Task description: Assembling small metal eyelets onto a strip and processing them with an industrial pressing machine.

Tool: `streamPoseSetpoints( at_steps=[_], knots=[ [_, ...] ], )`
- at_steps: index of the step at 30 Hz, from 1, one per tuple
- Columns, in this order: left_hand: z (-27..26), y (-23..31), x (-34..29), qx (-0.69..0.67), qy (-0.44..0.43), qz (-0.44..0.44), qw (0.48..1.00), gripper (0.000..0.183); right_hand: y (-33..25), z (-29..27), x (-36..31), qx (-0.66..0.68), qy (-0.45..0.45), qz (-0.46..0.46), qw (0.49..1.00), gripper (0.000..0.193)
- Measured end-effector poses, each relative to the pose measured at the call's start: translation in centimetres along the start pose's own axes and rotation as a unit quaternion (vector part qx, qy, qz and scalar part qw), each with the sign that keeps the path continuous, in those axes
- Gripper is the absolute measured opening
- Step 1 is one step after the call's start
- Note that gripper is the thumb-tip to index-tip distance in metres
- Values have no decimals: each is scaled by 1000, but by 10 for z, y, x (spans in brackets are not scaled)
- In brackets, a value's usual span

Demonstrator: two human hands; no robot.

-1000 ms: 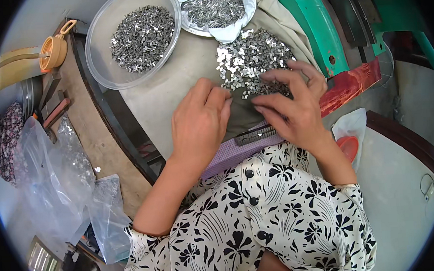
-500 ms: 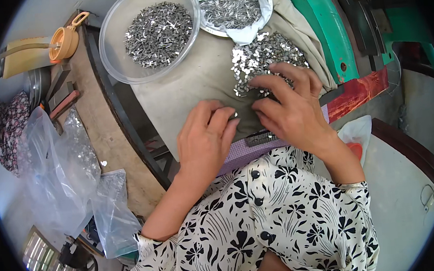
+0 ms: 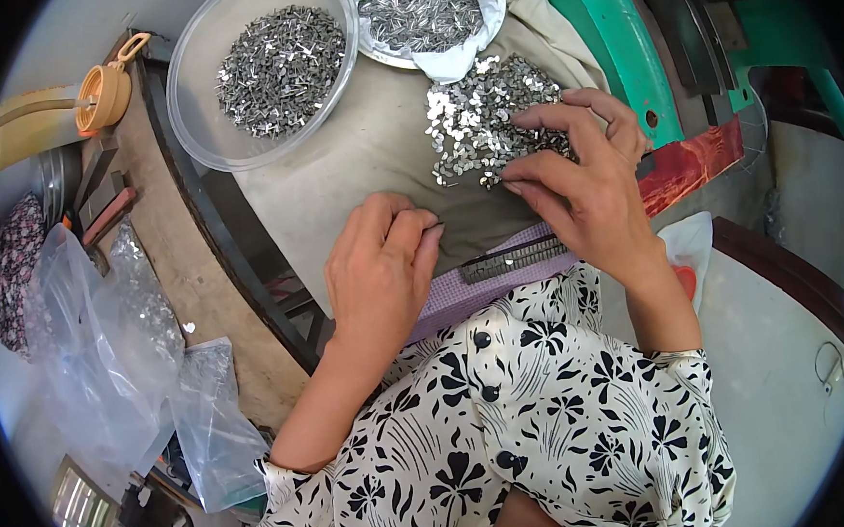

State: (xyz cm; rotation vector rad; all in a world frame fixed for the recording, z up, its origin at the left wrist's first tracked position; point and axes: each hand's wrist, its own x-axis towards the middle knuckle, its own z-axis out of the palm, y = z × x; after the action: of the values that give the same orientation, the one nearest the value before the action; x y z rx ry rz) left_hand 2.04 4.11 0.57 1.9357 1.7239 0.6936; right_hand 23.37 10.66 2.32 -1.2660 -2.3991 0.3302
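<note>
hands at work over a drab cloth [image 3: 377, 160] spread on the surface, seen from above the person's own head. right hand [image 3: 586, 181] rests at the near edge of a loose heap of small flat metal pieces [image 3: 485, 115], its grip half closed: thumb and forefinger pinched at the heap's edge, the other fingers spread over the pieces. whether a piece sits in the pinch cannot be told. left hand [image 3: 379, 271] lies curled, knuckles up, its grip closed on a thin dark pin-like piece whose tip pokes out at the fingertips, pointing toward the right hand. just below the right grip, between both hands, a dark strip of lined-up pieces [image 3: 513, 256] lies on a purple checked cloth [image 3: 463, 295].

beyond the left grip stands a clear plastic bowl [image 3: 202, 113] of grey metal bits; beyond the heap, a second dish lined with white cloth [image 3: 448, 61], also full. a green machine frame [image 3: 612, 49] rises beyond the right hand.

to do this well, it seems best to draw one piece clear of the heap with the fingertips before pinching, so neighbours do not lift with it, and to keep both grips low and close above the strip.
</note>
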Motion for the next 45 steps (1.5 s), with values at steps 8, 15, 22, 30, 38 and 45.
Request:
streamPoseSetpoints(
  at_steps=[8,15,22,30,38,45],
  knots=[
    [-7,-1,-14,-29,19,-1,999,16,-9,7,9,14,-21,-40,999,13],
    [-3,-3,-20,35,22,33,999,17,-16,26,20,7,-35,-62,997,14],
    [-3,-6,-21,17,25,15,999,18,-16,20,12,7,-57,-53,997,15],
    [-5,-3,-24,-31,19,30,999,17,-6,3,31,-31,12,-44,998,19],
    [-2,2,-30,-63,-17,38,997,17,8,14,76,-60,92,-74,991,15],
    [2,2,-31,-66,-13,59,996,17,-7,20,17,47,-9,-40,998,14]
  ],
)
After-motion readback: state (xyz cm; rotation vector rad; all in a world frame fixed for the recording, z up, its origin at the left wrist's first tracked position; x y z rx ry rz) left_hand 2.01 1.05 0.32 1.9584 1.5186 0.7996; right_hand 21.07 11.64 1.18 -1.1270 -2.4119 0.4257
